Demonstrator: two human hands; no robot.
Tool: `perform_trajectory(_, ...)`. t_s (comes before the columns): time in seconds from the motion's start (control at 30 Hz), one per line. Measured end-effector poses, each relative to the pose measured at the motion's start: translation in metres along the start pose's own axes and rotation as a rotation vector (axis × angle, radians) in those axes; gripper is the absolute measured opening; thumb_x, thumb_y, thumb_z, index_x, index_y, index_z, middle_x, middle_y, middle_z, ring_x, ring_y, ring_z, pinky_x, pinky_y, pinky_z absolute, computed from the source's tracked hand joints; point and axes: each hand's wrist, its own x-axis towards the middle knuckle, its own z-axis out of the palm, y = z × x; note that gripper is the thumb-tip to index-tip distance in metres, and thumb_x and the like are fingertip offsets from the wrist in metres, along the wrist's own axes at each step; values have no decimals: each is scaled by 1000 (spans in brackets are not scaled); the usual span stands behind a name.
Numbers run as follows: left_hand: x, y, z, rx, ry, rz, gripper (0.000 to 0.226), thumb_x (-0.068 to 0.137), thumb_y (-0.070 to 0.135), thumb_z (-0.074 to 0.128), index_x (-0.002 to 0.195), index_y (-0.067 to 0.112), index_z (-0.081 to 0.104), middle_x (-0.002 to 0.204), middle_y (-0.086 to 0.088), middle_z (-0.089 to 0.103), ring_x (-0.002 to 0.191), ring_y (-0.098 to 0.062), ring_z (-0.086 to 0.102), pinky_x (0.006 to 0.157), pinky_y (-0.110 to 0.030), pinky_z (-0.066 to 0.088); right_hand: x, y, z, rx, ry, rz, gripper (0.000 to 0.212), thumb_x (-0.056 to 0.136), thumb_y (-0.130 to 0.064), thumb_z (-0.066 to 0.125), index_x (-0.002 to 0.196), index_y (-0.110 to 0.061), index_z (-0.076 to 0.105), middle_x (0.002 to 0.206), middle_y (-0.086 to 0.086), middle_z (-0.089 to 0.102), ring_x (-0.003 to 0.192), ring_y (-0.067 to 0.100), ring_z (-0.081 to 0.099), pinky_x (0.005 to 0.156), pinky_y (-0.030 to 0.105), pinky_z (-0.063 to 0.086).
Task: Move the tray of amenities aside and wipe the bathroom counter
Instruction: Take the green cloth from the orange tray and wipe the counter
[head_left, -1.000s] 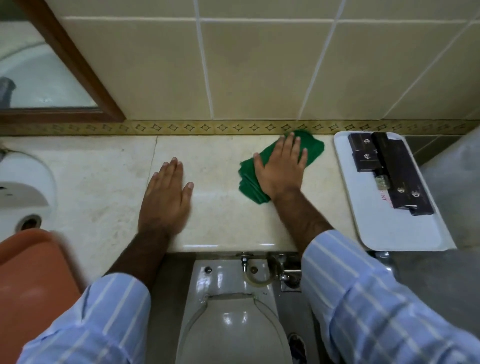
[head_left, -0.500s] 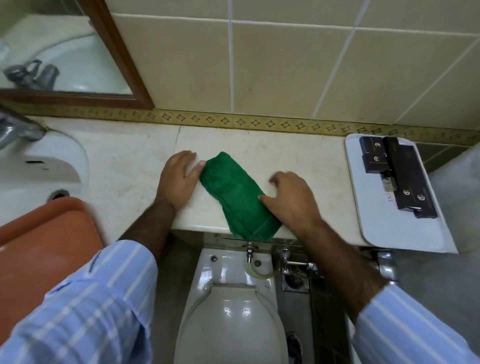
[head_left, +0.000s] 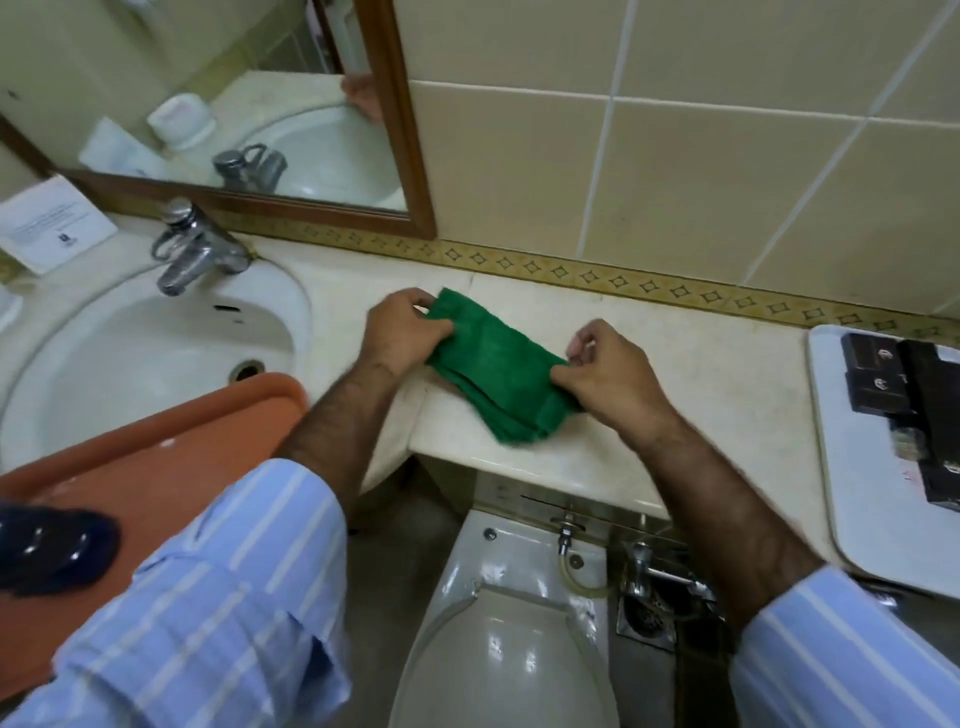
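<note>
A folded green cloth (head_left: 493, 371) lies on the cream marble counter (head_left: 691, 364), its near end over the front edge. My left hand (head_left: 402, 330) pinches the cloth's far left end. My right hand (head_left: 605, 371) pinches its right side between thumb and fingers. A white tray (head_left: 862, 499) with several black amenity boxes (head_left: 914, 395) sits at the counter's right end, apart from both hands.
A white sink (head_left: 130, 358) with a chrome tap (head_left: 195, 249) is at the left, under a wood-framed mirror (head_left: 234, 104). An orange tray (head_left: 130, 467) sits at the near left with a dark object on it. A toilet (head_left: 509, 639) stands below the counter. A white card (head_left: 49, 223) leans far left.
The right hand stopped wiping with a flat palm and drew the cloth leftward and nearer. The left hand left the counter, and both now pinch the cloth. My view turned left toward the sink.
</note>
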Motion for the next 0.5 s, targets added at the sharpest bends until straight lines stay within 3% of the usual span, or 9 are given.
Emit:
perform_trajectory(0.13,45,0,-54,111,218,23,47,78,27,84,121,14,71,120,-10,74,107,-26,71,98,-35,58,27,-41,55,14,128,-364,12,90,-12,75,101,-14,73,118,2,64,109,12,57,101,27,50)
perform_trajectory(0.23,68,-4,-67,361,346,101,64,79,30,84,133,6,58,139,-19,57,127,-36,57,107,-40,47,51,-56,90,-147,47,-382,27,95,-25,69,116,-10,75,135,6,58,122,20,57,107,24,42)
perform_trajectory(0.3,74,-14,-59,558,294,141,66,82,28,82,137,6,52,146,-20,46,133,-40,48,110,-45,45,60,-53,109,-519,-66,-391,47,100,-42,57,133,-10,67,159,5,42,148,28,35,122,41,31)
perform_trajectory(0.37,73,-30,-42,661,81,161,55,93,27,71,139,5,53,145,-21,48,132,-39,50,110,-46,45,63,-42,118,-758,-137,-437,54,104,-47,45,143,-13,58,166,2,35,157,24,19,127,52,15)
perform_trajectory(0.43,67,-50,-25,683,-32,172,46,103,28,54,142,3,50,147,-21,48,133,-38,50,111,-46,44,62,-29,123,-782,-148,-468,58,106,-45,39,153,-12,46,167,4,35,157,22,22,128,50,11)
perform_trajectory(0.5,64,-63,-15,719,15,220,45,106,27,42,144,3,46,150,-21,44,136,-40,47,112,-47,42,59,-22,123,-801,-175,-485,66,106,-46,37,161,-9,31,172,6,23,159,21,15,129,48,8)
